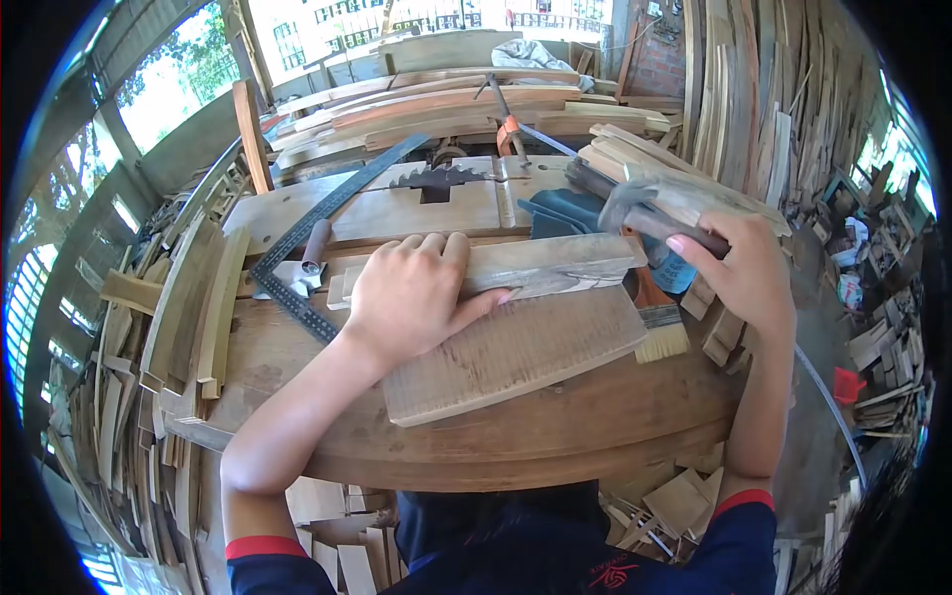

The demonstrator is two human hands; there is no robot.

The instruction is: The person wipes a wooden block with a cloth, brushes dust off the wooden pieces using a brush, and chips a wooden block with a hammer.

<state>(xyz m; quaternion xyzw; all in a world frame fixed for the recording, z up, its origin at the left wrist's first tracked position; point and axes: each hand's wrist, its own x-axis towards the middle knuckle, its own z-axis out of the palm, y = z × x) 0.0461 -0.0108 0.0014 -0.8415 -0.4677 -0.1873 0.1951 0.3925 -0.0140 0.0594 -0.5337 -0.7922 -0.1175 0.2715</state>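
Note:
My left hand [416, 293] is wrapped over a long narrow wooden piece [555, 265], fingers over its far side and thumb along its near side. That piece lies across the far part of a flat wooden board [516, 347] on the workbench. In my right hand [739, 263] is the dark handle of a hammer [635, 213], its metal head above the right end of the narrow piece. A brush [662, 332] with pale bristles lies just right of the board, below the hammer.
A metal square [297, 238] and a small cylindrical tool [316, 246] lie left on the workbench [268, 377]. Behind are a saw blade [446, 178], an orange clamp [509, 134] and stacked planks [426, 104]. Dark cloth [560, 213] and wood offcuts lie to the right.

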